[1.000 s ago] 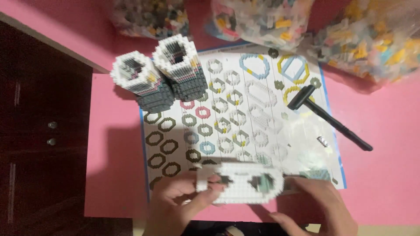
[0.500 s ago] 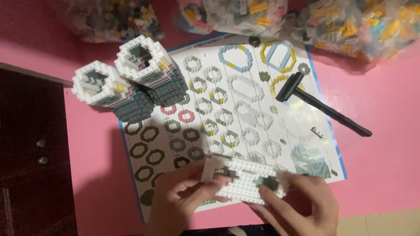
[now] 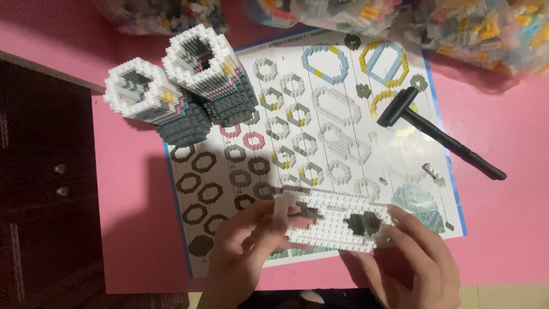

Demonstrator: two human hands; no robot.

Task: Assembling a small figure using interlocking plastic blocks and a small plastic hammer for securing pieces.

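White brick plate (image 3: pixel 337 220), a flat piece of tiny studded blocks with two rounded holes in it, sits between both hands low in the view, just above the near edge of the sheet (image 3: pixel 320 143); the left hand (image 3: pixel 243 252) curls its fingers around the plate's left end, thumb and forefinger pinched on a small white strip that stands up at that corner; the right hand (image 3: pixel 414 263) grips the right end, fingers closed over the edge beside the darker hole; the plate is tilted a little, its right side lower. Under it lies the printed sheet, spread on the pink table (image 3: pixel 503 212) and covered with pictures of rings in grey, white, pink, blue and yellow; at the sheet's upper left corner stand two towers (image 3: pixel 183 91), hollow stacks of bricks, white on top and dark grey lower down, touching each other and leaning left; a black hammer (image 3: pixel 437 137) lies across the sheet's right edge, head on the paper, handle running out onto the table; clear bags (image 3: pixel 457 23) of mixed bricks line the far edge; a dark wooden cabinet (image 3: pixel 40 183) fills the left side.
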